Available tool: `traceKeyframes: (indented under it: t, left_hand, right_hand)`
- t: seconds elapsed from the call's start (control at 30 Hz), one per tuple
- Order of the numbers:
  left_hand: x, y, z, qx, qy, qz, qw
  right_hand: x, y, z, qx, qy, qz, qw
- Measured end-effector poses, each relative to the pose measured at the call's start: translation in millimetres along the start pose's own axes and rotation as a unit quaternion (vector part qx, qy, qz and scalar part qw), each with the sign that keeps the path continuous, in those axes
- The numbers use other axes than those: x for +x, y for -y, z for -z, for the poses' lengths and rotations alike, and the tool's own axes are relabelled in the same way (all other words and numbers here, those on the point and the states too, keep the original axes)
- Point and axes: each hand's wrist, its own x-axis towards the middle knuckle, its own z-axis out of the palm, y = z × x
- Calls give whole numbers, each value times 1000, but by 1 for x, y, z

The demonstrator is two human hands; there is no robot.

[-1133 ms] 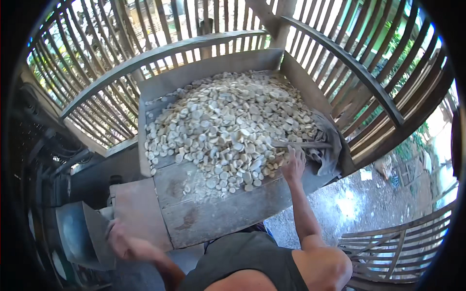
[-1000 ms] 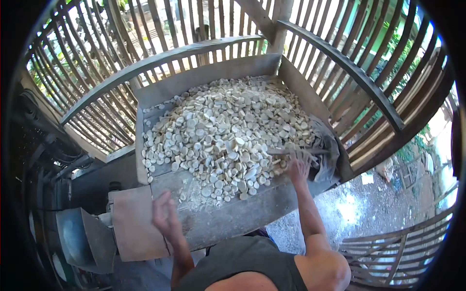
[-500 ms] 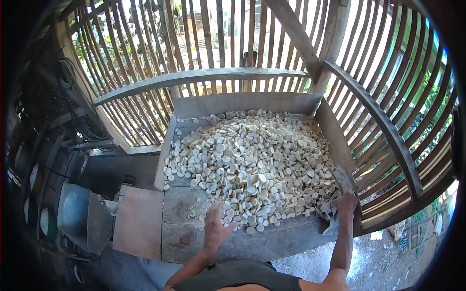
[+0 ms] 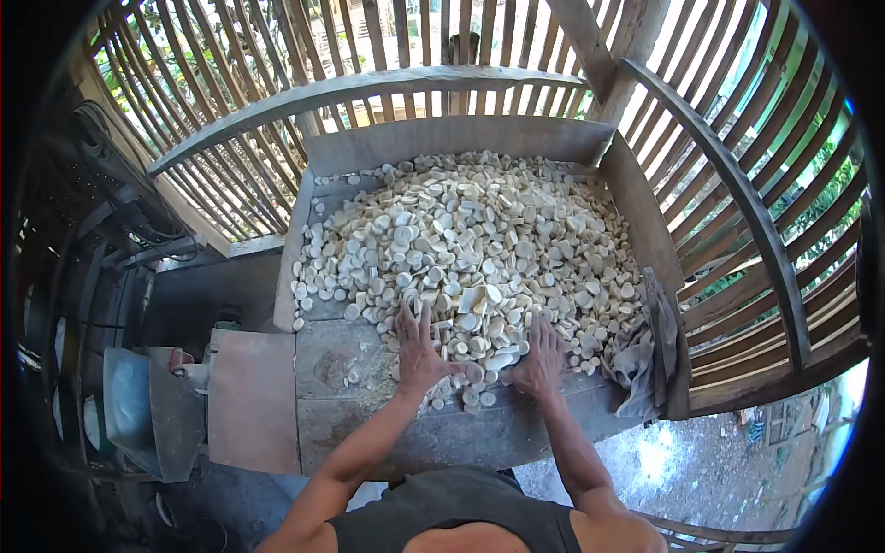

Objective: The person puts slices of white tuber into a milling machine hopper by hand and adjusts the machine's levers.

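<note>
A big heap of pale, disc-shaped slices (image 4: pixel 479 230) covers most of a wooden table (image 4: pixel 336 433) with raised boards round its back and sides. At the heap's near edge my left hand (image 4: pixel 420 355) lies against the slices, fingers stretched forward and thumb out to the right. Opposite it, my right hand (image 4: pixel 542 355) also touches the heap, fingers extended. Some slices lie between the two hands, though neither hand is closed round any. A grey cloth (image 4: pixel 636 359) hangs crumpled over the table's right side, apart from my right hand.
Left of the table stand a flat reddish-brown board (image 4: pixel 253 401) and a metal hopper (image 4: pixel 134 401). Wooden slat walls (image 4: pixel 737 184) with a curved rail (image 4: pixel 369 86) enclose the back and right. A few stray slices lie at the table's left.
My right hand has let go of the grey cloth and moved left to the heap. My left hand has reached forward onto the slices. The view has shifted somewhat.
</note>
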Motion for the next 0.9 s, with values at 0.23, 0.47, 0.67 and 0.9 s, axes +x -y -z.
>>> traceKeyframes:
  t: [0.23,0.47,0.67,0.9]
  left_hand:
    - [49,-17,-18,-1,-32,68,997]
    - [74,-29,-29,-53,-125,115,984]
    - [92,-25,-22,-183,-167,136,959]
    - [104,-43,-19,-302,-191,135,924]
  right_hand:
    - [62,11,-8,207,-46,48,976]
    - [112,23,-17,320,-29,46,946]
    - [121,41,-29,449,-5,43,892]
    - [124,58,-39,631,4,-74,772]
